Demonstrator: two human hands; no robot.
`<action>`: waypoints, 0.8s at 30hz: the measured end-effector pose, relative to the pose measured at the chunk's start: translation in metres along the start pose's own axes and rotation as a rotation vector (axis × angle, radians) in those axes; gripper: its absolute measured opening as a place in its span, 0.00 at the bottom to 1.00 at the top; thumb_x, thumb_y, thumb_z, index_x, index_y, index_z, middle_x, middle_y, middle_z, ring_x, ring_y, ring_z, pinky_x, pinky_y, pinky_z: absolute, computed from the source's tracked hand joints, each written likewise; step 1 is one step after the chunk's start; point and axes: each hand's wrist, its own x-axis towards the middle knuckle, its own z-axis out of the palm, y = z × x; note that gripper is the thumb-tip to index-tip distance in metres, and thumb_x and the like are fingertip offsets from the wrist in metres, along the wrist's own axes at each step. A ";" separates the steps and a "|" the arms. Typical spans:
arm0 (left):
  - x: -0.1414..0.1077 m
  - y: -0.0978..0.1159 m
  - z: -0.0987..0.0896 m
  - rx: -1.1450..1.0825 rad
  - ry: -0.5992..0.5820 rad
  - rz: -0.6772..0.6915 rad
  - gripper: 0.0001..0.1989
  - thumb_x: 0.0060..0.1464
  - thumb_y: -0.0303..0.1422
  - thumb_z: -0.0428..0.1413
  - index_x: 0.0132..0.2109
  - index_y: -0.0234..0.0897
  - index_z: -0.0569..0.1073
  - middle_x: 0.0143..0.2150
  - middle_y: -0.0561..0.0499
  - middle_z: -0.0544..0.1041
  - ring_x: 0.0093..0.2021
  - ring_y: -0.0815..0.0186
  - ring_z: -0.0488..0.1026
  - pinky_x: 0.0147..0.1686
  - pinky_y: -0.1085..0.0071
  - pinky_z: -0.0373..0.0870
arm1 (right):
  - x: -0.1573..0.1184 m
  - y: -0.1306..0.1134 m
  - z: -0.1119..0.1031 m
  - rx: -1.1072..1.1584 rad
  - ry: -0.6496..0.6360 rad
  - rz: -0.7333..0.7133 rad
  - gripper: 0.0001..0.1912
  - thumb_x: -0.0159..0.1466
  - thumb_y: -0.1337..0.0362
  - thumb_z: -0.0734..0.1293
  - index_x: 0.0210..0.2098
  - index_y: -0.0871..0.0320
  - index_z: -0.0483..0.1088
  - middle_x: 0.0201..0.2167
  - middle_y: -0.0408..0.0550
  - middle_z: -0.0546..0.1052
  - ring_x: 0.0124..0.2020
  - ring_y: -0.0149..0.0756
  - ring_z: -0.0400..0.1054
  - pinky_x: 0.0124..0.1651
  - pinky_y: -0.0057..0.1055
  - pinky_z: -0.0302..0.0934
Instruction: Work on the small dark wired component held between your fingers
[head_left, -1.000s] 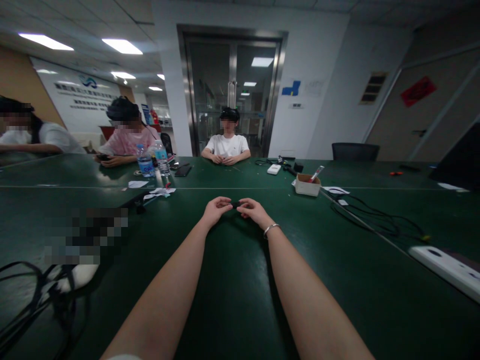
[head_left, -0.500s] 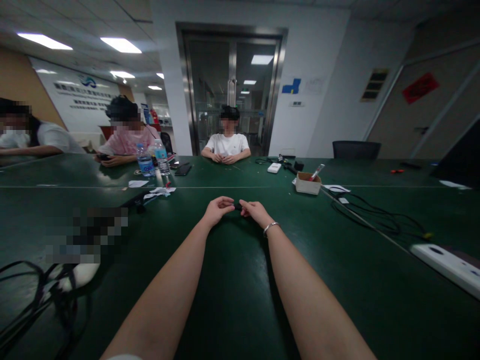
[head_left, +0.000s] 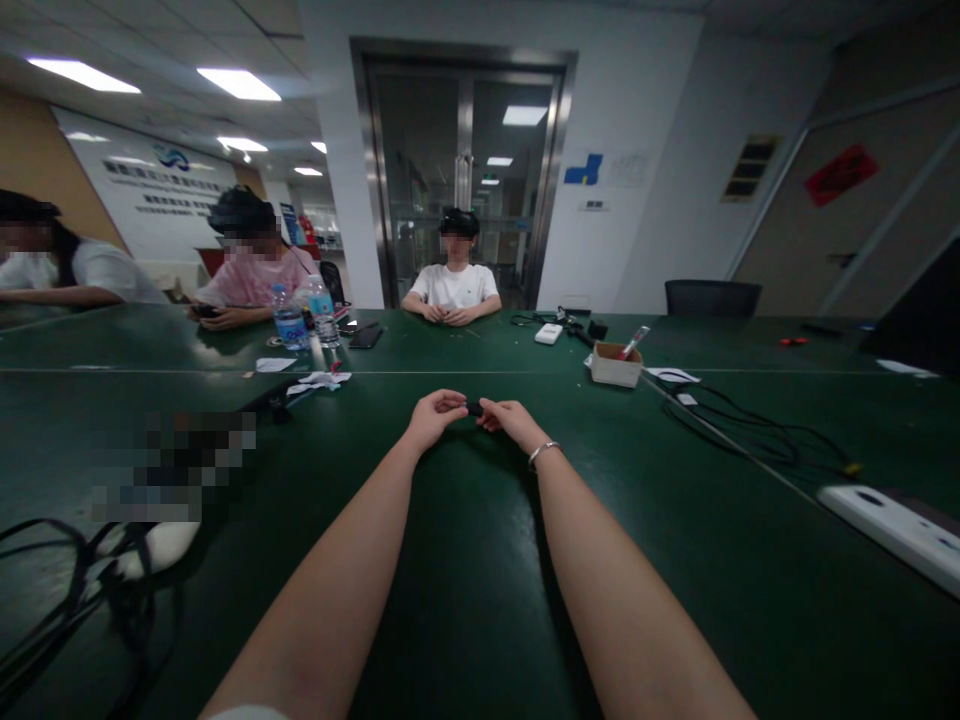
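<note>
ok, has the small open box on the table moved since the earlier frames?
No. The box sits at the same spot along the table seam.

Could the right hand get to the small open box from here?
Probably yes: nothing bulky stands between the right hand and the small open box. That hand is busy with the small black object, though, and the box lies farther out.

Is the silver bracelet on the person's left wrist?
No, the silver bracelet circles the wrist of the right hand.
</note>
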 end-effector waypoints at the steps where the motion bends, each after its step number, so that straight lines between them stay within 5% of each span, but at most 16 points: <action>1: 0.000 0.000 0.000 -0.003 0.003 -0.001 0.18 0.38 0.33 0.66 0.39 0.34 0.75 0.37 0.47 0.78 0.39 0.64 0.75 0.49 0.60 0.68 | -0.002 -0.001 0.000 0.009 -0.001 -0.010 0.13 0.56 0.57 0.70 0.26 0.63 0.73 0.23 0.47 0.76 0.22 0.26 0.67 0.29 0.23 0.63; 6: 0.001 0.001 0.000 0.009 0.036 0.006 0.17 0.38 0.33 0.66 0.38 0.34 0.75 0.37 0.48 0.78 0.40 0.64 0.74 0.49 0.61 0.68 | -0.005 -0.003 0.001 0.056 0.004 -0.073 0.17 0.51 0.64 0.74 0.39 0.59 0.72 0.28 0.42 0.75 0.23 0.25 0.67 0.27 0.21 0.62; 12: 0.001 0.002 0.001 0.023 0.041 0.006 0.16 0.37 0.32 0.66 0.37 0.35 0.75 0.34 0.49 0.78 0.37 0.65 0.74 0.47 0.61 0.69 | -0.001 -0.002 0.001 -0.073 0.018 -0.014 0.15 0.59 0.56 0.68 0.28 0.64 0.73 0.27 0.49 0.76 0.22 0.26 0.66 0.28 0.24 0.63; 14: 0.001 0.001 0.001 0.042 0.039 0.009 0.15 0.38 0.33 0.65 0.36 0.35 0.75 0.34 0.49 0.78 0.36 0.65 0.74 0.46 0.62 0.69 | -0.001 -0.001 0.000 -0.032 -0.001 -0.054 0.12 0.55 0.61 0.71 0.36 0.62 0.74 0.31 0.47 0.76 0.23 0.25 0.67 0.28 0.23 0.63; 17: 0.001 -0.002 0.000 0.069 0.072 0.011 0.14 0.40 0.34 0.65 0.36 0.35 0.76 0.34 0.48 0.78 0.36 0.64 0.74 0.45 0.62 0.69 | 0.000 0.001 -0.001 0.008 0.008 -0.093 0.21 0.51 0.65 0.74 0.45 0.58 0.72 0.36 0.45 0.75 0.24 0.24 0.68 0.28 0.22 0.64; 21: 0.002 -0.002 0.000 0.071 0.091 0.001 0.14 0.40 0.35 0.65 0.36 0.35 0.76 0.35 0.47 0.79 0.37 0.63 0.75 0.46 0.61 0.69 | 0.005 0.005 -0.001 -0.056 0.046 -0.009 0.16 0.59 0.54 0.68 0.31 0.64 0.73 0.31 0.50 0.75 0.22 0.25 0.67 0.27 0.23 0.64; 24: 0.001 -0.001 0.000 0.058 0.082 -0.029 0.14 0.38 0.36 0.66 0.35 0.35 0.76 0.34 0.47 0.79 0.36 0.63 0.75 0.45 0.61 0.69 | 0.003 0.005 -0.001 -0.042 0.022 -0.033 0.10 0.57 0.61 0.70 0.34 0.62 0.73 0.29 0.47 0.74 0.23 0.25 0.66 0.27 0.22 0.64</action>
